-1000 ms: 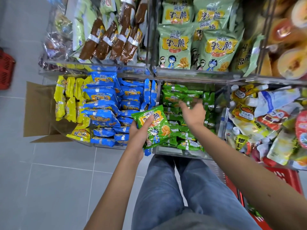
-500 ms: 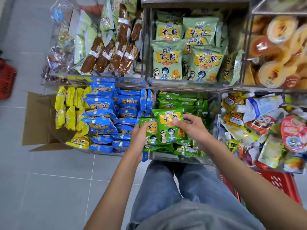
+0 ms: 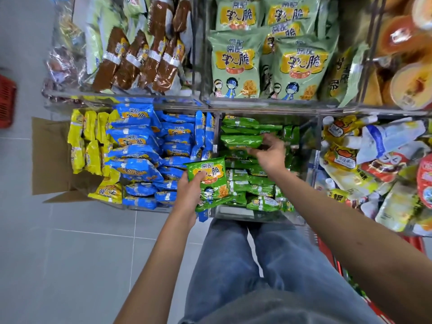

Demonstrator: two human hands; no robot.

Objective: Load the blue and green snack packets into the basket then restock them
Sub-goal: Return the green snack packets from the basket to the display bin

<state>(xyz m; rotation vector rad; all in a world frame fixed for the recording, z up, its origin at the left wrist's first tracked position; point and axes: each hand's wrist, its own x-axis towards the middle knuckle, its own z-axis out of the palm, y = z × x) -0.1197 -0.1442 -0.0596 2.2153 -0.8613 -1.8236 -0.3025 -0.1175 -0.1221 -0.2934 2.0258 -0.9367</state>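
Note:
My left hand [image 3: 187,195] grips a green snack packet [image 3: 211,176] by its lower left edge, holding it face up over the front of the clear shelf bin. My right hand [image 3: 271,155] hovers further back over the stacked green packets [image 3: 252,185], fingers spread and loosely curved beside a green packet [image 3: 240,141] lying on top of the pile; the hand is blurred. Blue packets [image 3: 140,141] fill the bin to the left. The red basket [image 3: 415,243] sits on the floor at my right, mostly hidden by my right arm.
Yellow packets [image 3: 79,141] and an open cardboard box [image 3: 46,155] lie left of the blue bin. Pale green bags [image 3: 236,64] and brown bars [image 3: 133,61] fill the upper shelf. Pouches [image 3: 374,148] crowd the right bin. Another red basket [image 3: 4,101] stands far left.
My right hand took a green packet from my left hand's stack, carried it back onto the pile and opened beside it. My left hand still holds one green packet.

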